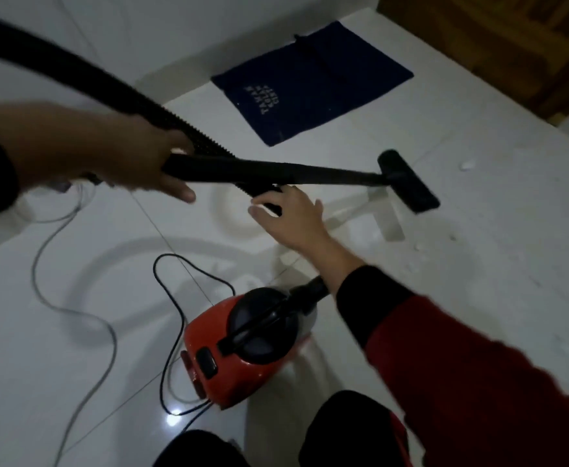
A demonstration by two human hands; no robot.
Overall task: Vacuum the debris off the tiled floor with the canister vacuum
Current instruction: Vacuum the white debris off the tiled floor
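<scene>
A red and black canister vacuum (246, 335) sits on the white tiled floor (478, 298) near my knees. My left hand (141, 160) is shut on the black wand (310, 171) at its upper end, where the ribbed hose (74, 75) joins. The wand slants right to the black floor head (409, 182), which sits just above or on the tiles. My right hand (289, 217) reaches under the wand with fingers spread, touching the hose where it drops toward the canister. Small white debris bits (466, 165) lie right of the floor head, and debris (421, 246) lies nearer me.
A dark blue cloth mat (313, 85) with white lettering lies flat beyond the wand. A wooden door or cabinet (512, 45) fills the top right corner. A grey cable (74, 311) and the black power cord (171, 298) loop over the floor left of the canister.
</scene>
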